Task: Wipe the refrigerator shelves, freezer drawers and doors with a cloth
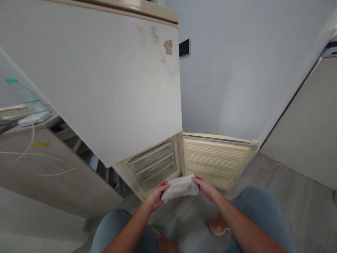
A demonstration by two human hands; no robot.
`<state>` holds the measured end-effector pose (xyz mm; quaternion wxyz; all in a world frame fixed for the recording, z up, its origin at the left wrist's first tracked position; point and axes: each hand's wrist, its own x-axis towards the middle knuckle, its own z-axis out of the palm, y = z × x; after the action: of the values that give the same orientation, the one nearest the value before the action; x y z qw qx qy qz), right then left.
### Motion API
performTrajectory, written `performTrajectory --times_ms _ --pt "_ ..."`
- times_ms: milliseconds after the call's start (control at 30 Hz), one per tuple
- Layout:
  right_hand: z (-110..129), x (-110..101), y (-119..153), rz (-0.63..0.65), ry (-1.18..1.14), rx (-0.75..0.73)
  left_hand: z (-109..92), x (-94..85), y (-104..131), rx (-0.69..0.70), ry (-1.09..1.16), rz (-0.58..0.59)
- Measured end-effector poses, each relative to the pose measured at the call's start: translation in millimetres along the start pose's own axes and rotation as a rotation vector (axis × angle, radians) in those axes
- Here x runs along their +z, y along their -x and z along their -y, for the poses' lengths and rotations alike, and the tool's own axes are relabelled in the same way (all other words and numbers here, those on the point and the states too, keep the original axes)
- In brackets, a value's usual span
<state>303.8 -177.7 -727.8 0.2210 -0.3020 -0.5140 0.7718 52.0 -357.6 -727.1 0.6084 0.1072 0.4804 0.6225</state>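
A folded white cloth [181, 187] is stretched between my two hands, low in front of the fridge. My left hand [157, 195] grips its left end, thumb on top. At the upper right corner my right hand [204, 185] pinches the cloth. Behind the hands, the lower compartment of the fridge [123, 88] stands open, showing clear-fronted drawers [154, 165]. Its cream-coloured door [214, 160] is swung out to the right, with ribs on the inner side.
To the left, a counter [34, 165] carries a clear plastic bottle [27, 96] with a green cap. White cables [52, 157] hang over its side. A grey wall [223, 70] rises behind the door. My knees flank the grey floor [191, 214].
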Motion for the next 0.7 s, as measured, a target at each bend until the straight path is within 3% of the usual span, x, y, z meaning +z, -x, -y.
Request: performTrajectory --times_ms 167,233,400,500,600,700 --pt "2 -17 13 0.012 -0.059 0.066 1 8.1 -13 -0.076 -0.061 -0.009" --pt "6 -22 17 0.023 -0.104 0.09 2 12.2 -18 -0.13 -0.145 0.038" --pt "16 -42 35 0.044 -0.139 0.119 9 18.6 -26 -0.434 -0.439 0.364" --pt "20 -57 47 0.052 -0.154 0.103 15 27.3 -30 -0.506 -0.536 0.48" --pt "20 -71 54 0.109 -0.209 0.164 12 42.4 -33 -0.432 -0.549 0.47" --pt "16 -87 54 0.144 -0.276 0.216 -2 61.9 -31 -0.227 -0.476 0.365"
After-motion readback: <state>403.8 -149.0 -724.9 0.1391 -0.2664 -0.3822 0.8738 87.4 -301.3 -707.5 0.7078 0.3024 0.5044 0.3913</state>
